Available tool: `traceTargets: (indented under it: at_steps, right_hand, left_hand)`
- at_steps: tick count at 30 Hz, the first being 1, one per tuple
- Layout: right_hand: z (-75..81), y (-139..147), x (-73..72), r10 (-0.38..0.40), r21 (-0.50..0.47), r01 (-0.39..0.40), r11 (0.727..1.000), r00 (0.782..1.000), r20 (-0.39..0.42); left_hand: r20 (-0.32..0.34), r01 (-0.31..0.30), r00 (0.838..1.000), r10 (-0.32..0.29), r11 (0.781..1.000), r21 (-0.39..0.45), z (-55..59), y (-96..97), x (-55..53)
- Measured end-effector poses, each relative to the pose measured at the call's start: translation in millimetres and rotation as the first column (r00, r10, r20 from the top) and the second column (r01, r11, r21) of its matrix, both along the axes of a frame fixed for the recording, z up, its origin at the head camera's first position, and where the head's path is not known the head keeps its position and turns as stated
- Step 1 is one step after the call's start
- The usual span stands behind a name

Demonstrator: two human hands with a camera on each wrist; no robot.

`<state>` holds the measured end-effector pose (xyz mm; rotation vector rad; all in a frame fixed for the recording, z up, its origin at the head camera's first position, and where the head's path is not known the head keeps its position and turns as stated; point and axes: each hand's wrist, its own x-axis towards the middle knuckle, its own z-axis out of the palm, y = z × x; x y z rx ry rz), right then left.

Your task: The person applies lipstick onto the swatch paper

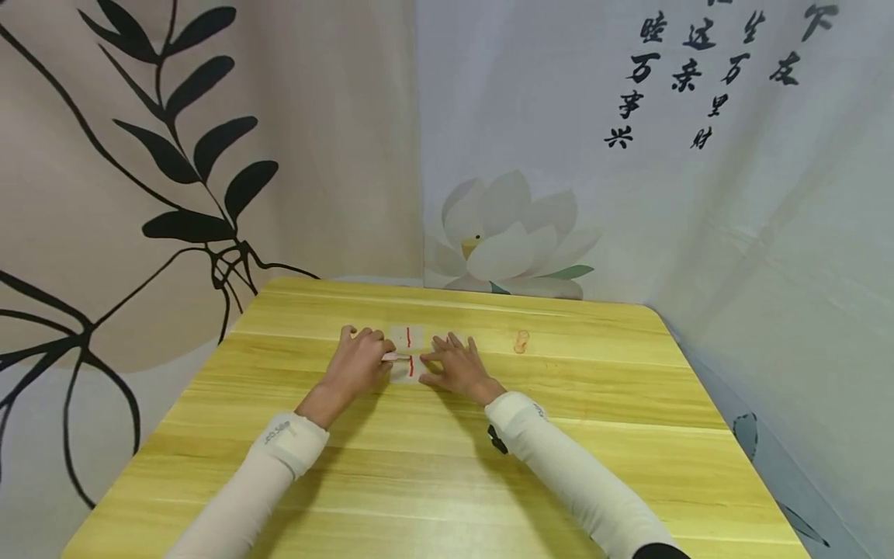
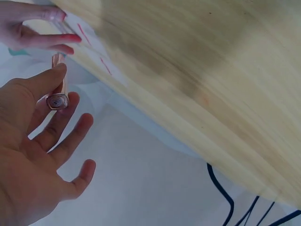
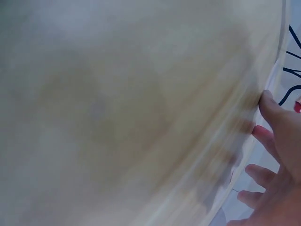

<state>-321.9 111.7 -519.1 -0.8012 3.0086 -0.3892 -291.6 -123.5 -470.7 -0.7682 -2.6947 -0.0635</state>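
In my left hand (image 1: 359,361) I pinch a slim rose-gold lipstick (image 2: 57,96) between thumb and fingers, its hexagonal end facing the left wrist camera. A red tip (image 3: 298,104) shows at the edge of the right wrist view. Below it on the table lies a white paper piece (image 1: 398,373) with a red stroke; a second paper piece (image 1: 398,337), also with a stroke, lies just beyond. My right hand (image 1: 457,368) rests with fingers spread at the near paper's right side. More red-marked paper shows partly under its fingers.
The wooden table (image 1: 419,481) has rounded far corners. A reddish-orange, transparent-looking outline or small item (image 1: 521,341) lies to the right of the hands; its kind is unclear. Printed curtains (image 1: 335,155) hang behind the table.
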Motion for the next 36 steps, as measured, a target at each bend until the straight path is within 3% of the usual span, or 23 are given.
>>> traceTargets:
  at_steps: [7,11,14,19,22,27,33,36]
  right_hand:
    - [2.8,0,2.4,0.023,-0.001,-0.023,1.000,0.997,-0.081]
    - [12.5,0,3.6,0.020,-0.184,-0.048,0.982,0.988,-0.152]
    - [24.6,-2,2.6,-0.015,-0.393,-0.049,0.918,0.987,-0.158]
    - [45.5,-7,0.4,-0.081,-0.640,0.016,0.769,0.994,-0.072]
    - [54.4,-10,1.1,-0.086,-0.708,0.042,0.705,0.996,-0.026]
    - [66.6,-13,4.0,-0.133,-0.766,0.108,0.634,0.991,0.030]
    - [74.2,-10,8.1,-0.170,-0.832,0.233,0.504,0.971,0.169]
    - [75.5,-7,9.5,-0.159,-0.845,0.242,0.477,0.969,0.188]
  left_hand:
    - [0.015,-0.013,1.000,0.012,0.995,0.104,6.3,-0.7,-0.1]
    - [0.033,-0.040,0.999,0.035,0.980,0.195,9.4,2.4,-1.5]
    - [0.041,-0.051,0.998,0.041,0.956,0.289,13.1,5.5,-2.3]
    - [0.041,-0.036,0.999,0.021,0.907,0.420,17.6,13.3,-4.4]
    - [0.028,-0.016,1.000,0.003,0.882,0.472,18.2,19.4,-6.1]
    - [0.019,0.008,1.000,-0.022,0.846,0.532,18.0,32.3,-8.1]
    - [-0.005,0.035,0.999,-0.039,0.816,0.577,17.5,45.7,-5.3]
    - [-0.007,0.024,1.000,-0.025,0.808,0.588,18.1,47.7,-4.3]
